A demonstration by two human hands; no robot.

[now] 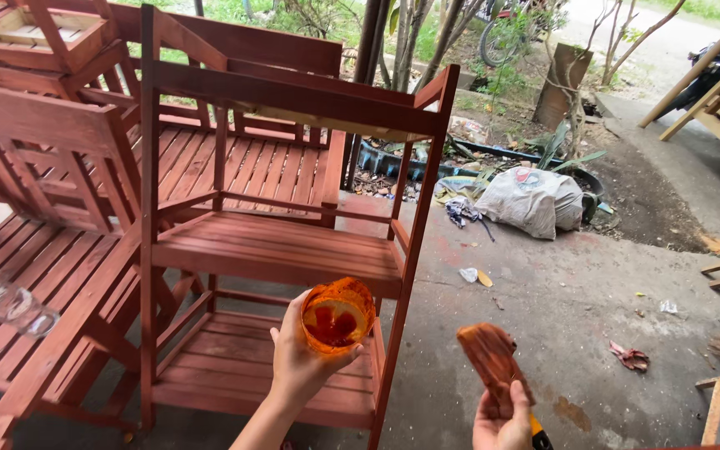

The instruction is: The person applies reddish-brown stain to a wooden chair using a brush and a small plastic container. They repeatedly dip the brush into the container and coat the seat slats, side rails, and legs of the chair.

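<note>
Holding: left hand (297, 367) is gripping a stain-smeared cup (337, 317), fingers wrapped round its wall, mouth tipped toward the camera; red-brown liquid is pooling inside.
Brush: right hand (503, 421) is closing in a fist round the handle of a brush (489, 357), its stained head pointing up and slightly left, loaded and wet-looking.
Position: cup is hovering in front of the rack's (277, 250) middle shelf, near the right post; brush is standing apart to the right, over bare concrete floor (560, 308).
Rack: three slatted shelves, all showing red-brown colour; it is standing just in front of slatted benches (60, 242) of the same tone.
Risk, spill: cup is tilting; in my judgement, more tilt would be sending stain over the wrist or onto the lower shelf.
Risk, drips: brush head is hanging over the floor, which is already showing a stain mark below it; a drip is likely there.
Hand pose: left forearm is rising from the bottom edge, wrist bent back; right hand is showing only knuckles and thumb at the frame's edge.
Surroundings: a grey sack (531, 200) is lying beyond, well apart, with litter scattered about it.
</note>
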